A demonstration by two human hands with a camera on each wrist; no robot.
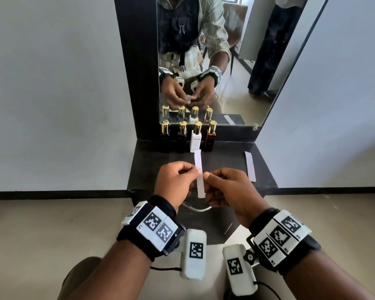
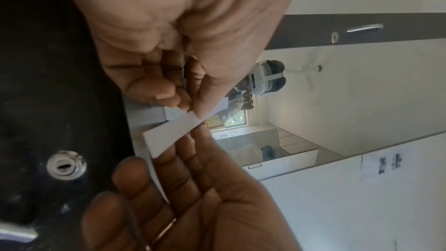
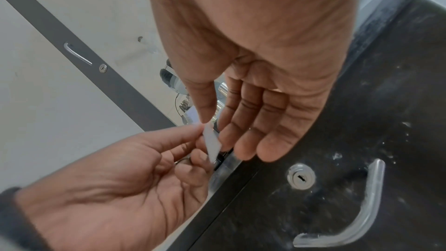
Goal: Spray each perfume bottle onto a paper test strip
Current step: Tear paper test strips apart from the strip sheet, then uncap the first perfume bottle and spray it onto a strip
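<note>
I hold a white paper test strip (image 1: 198, 160) upright over the black shelf (image 1: 225, 156). My left hand (image 1: 194, 169) pinches its middle between thumb and forefinger. My right hand (image 1: 207, 185) has its thumb on the strip's right edge and its nearly straight fingers behind the strip's lower half. The left wrist view shows the strip (image 2: 169, 133) lying across the right fingers (image 2: 188, 152). In the right wrist view, the thumb tip meets the strip (image 3: 212, 142). At the back of the shelf stand several gold-capped perfume bottles: a black one (image 1: 165, 136), another black one (image 1: 182, 137), a white one (image 1: 196, 139) and an amber one (image 1: 210, 138).
Loose spare strips (image 1: 250, 166) lie on the right side of the shelf. A mirror (image 1: 236, 50) rises behind the bottles. Below the shelf's front edge is a drawer front with a lock (image 3: 301, 177) and a metal handle (image 3: 369, 207). White walls flank the unit.
</note>
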